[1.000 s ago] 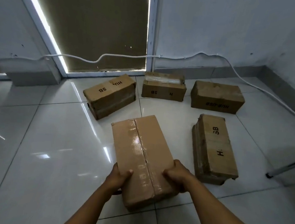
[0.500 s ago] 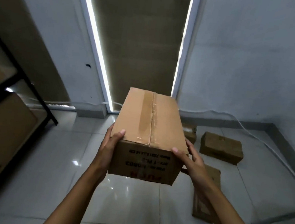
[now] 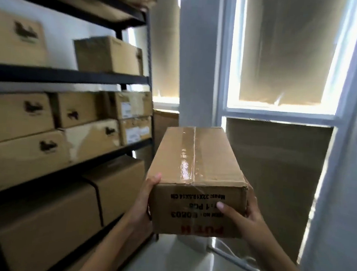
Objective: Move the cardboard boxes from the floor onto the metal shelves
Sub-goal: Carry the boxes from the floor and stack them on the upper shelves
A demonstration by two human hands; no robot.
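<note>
I hold a long taped cardboard box (image 3: 194, 168) in the air at chest height, its printed end facing me upside down. My left hand (image 3: 144, 199) grips the near left corner with the thumb on the top edge. My right hand (image 3: 242, 213) grips the near right corner, thumb across the printed end. The black metal shelves (image 3: 71, 76) stand to the left, their levels stacked with cardboard boxes. One upper level holds a lone box (image 3: 108, 54) with bare space beside it.
A white pillar (image 3: 197, 57) and a window frame (image 3: 279, 115) rise straight ahead, panes covered with brown board. A white cable (image 3: 242, 262) trails on the pale floor below the box. A white wall closes the right side.
I have lifted the box off the floor and turned left. The view swung from the boxes on the tiles up to the shelves, and the box now sits close to the shelf's right post.
</note>
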